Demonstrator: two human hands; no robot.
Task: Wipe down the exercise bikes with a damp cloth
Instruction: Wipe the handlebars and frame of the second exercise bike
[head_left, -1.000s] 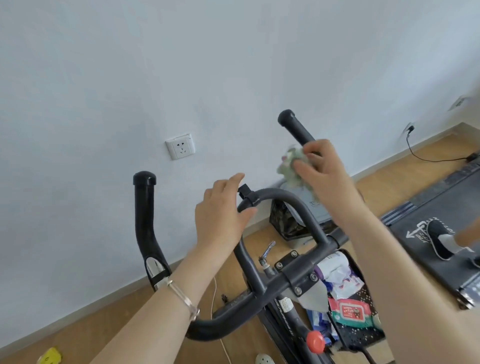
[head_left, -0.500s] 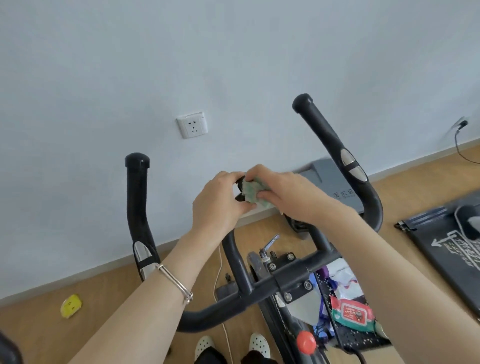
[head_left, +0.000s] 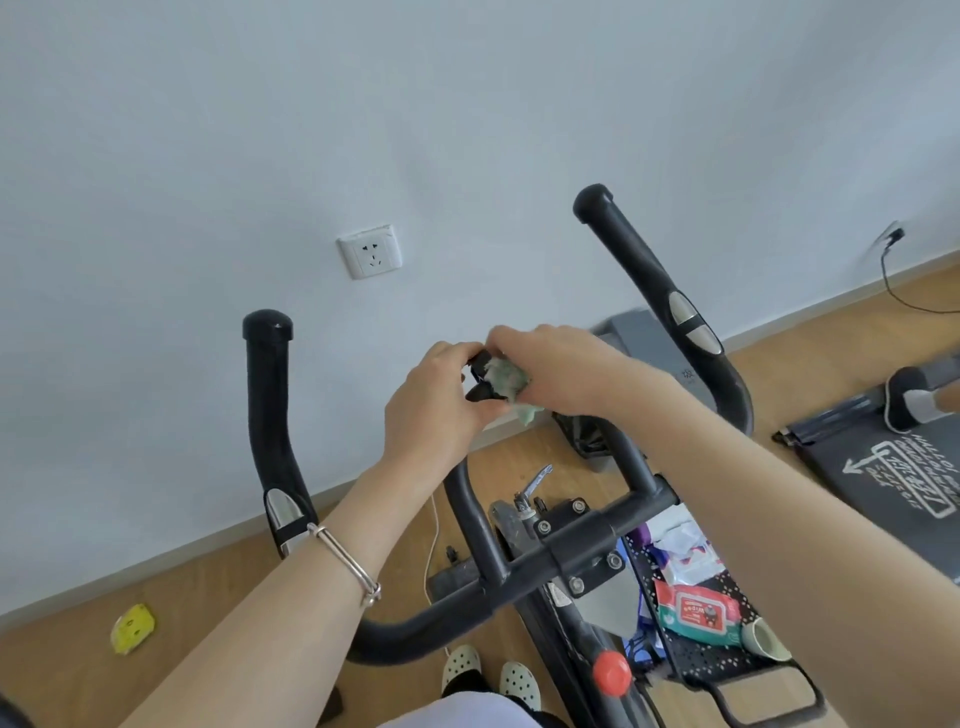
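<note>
- Both hands meet at the top of the centre loop of the exercise bike's handlebar (head_left: 470, 499), right where a small black bracket (head_left: 480, 375) sticks up.
- The right hand (head_left: 558, 371) has its fingers closed round the damp cloth (head_left: 506, 380), a crumpled green wad pressed against the bracket's right side, with a loose tail hanging below.
- The left hand (head_left: 441, 402) comes in from the opposite side, fingers curled onto the bracket and the bar under it, steadying rather than wiping by the look of it.
- The cloth sits between the two hands, touching both bracket and right fingers.
- From here the loop's tube runs down and towards the person on either side; the right-hand branch lies directly under the right forearm, so that hand is the nearer one for dragging the cloth down along it.
- Both upright grips, left grip (head_left: 270, 410) and right grip (head_left: 654, 291), stand well apart from the cloth.
- Both wrists are bent forward, forearms reaching up and away from the body.
</note>
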